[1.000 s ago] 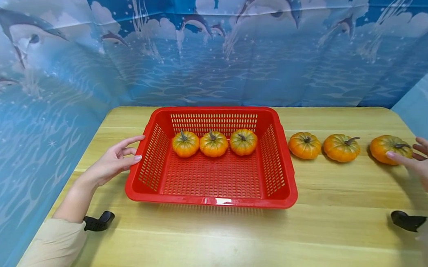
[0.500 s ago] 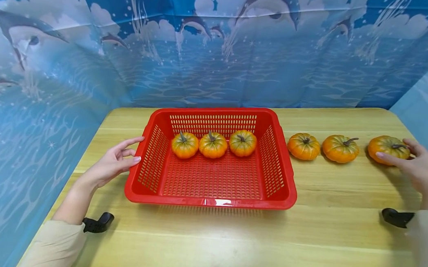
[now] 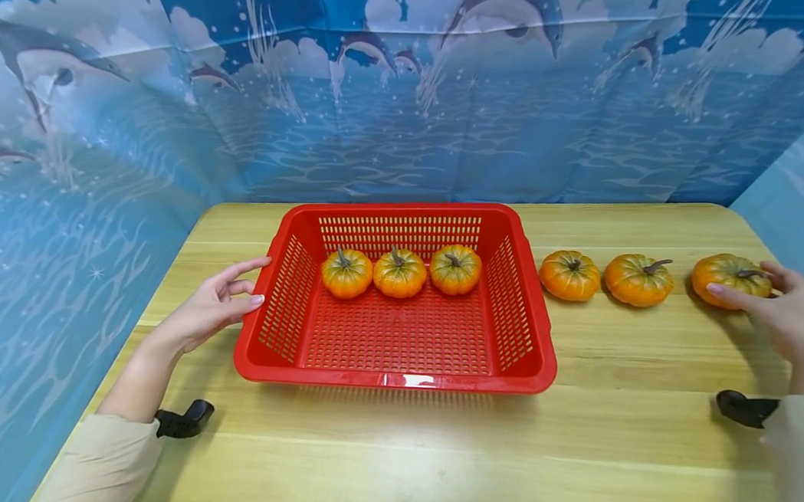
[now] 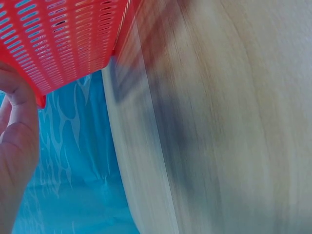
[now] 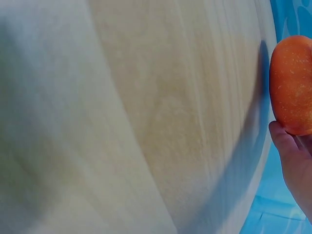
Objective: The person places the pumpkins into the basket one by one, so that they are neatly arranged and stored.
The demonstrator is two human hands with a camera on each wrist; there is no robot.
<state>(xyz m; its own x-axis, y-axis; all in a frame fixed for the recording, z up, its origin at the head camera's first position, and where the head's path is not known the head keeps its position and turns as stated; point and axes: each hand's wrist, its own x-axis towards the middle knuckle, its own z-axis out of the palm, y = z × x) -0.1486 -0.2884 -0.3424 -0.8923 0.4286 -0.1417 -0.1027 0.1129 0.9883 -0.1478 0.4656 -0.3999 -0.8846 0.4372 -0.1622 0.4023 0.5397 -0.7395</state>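
Note:
A red perforated basket point(image 3: 394, 379) holds three small orange-green pumpkins in a row, one of them point(image 3: 348, 273) at the left. Against its left rim rests the left hand point(image 3: 198, 308), thumb and fingers spread and touching the edge; the left wrist view has this hand point(image 4: 17, 141) beside the basket wall point(image 4: 63, 39). At the far right, the right hand point(image 3: 788, 309) grips a pumpkin point(image 3: 725, 280) low over the table, thumb on its near side and fingers at its right. The right wrist view catches that pumpkin point(image 5: 292, 85) above the hand's thumb point(image 5: 285, 141).
Two more pumpkins, one point(image 3: 570, 275) beside the basket and another point(image 3: 639, 280) to its right, sit on the wooden table point(image 3: 431, 460). A blue dolphin-print cloth point(image 3: 409, 136) rises behind the table and along its sides. Each wrist carries a black device.
The right hand has moved left and closed round the rightmost pumpkin, whose position has barely altered. The left hand stays at the basket rim.

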